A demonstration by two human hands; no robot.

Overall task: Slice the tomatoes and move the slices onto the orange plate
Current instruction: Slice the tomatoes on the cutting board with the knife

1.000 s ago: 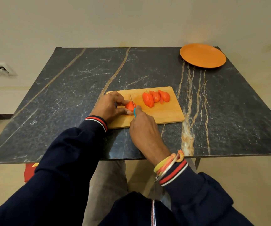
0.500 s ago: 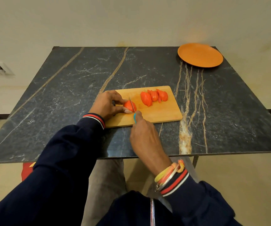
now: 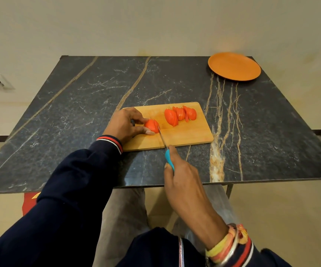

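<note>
**While the left hand pins the tomato, the knife stands at its right flank**

As I read it from my station, the left hand [image 3: 124,124] is curled over the tomato piece [image 3: 151,125] at the near-left part of the cutting board [image 3: 198,133]. Its fingers [image 3: 149,132] are clamped on the fruit from the far and near sides, and the cut end faces right. Just right of those fingers the knife [image 3: 163,140] has its tip against the tomato's exposed side, with the blade running back toward me. The right hand [image 3: 180,176] is wrapped around the blue handle, forefinger laid along the top, off the board's near edge.

Further right of both sets of fingers, a row of slices [image 3: 180,115] leans together on the board. The orange plate [image 3: 234,66] sits well beyond them at the far-right corner of the counter [image 3: 78,122], with nothing on it.

I judge the tomato soft, wet and slippery where cut, with a skin that resists a dull edge. I would hold it by the skin side with light pressure, fingertips tucked back from the blade. The slices look floppy, so I would lift them from underneath or as a group, without squeezing.
</note>
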